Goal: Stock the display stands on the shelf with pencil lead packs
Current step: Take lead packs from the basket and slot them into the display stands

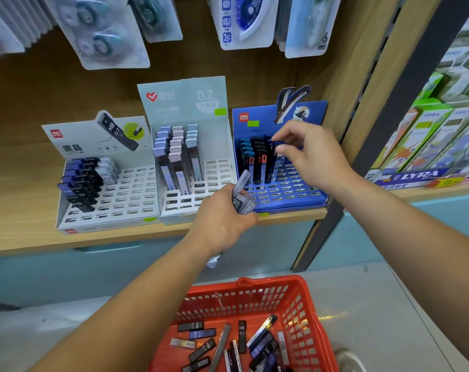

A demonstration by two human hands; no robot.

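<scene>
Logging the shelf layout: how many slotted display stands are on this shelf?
3: a white stand on the left, a pale grey stand in the middle, and a blue stand on the right, under the right hand. None seems hidden.

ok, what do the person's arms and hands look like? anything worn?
Left hand and right hand bare: no gloves, rings or watch visible. Left arm and right arm bare to the frame edge; no sleeves in view.
</scene>
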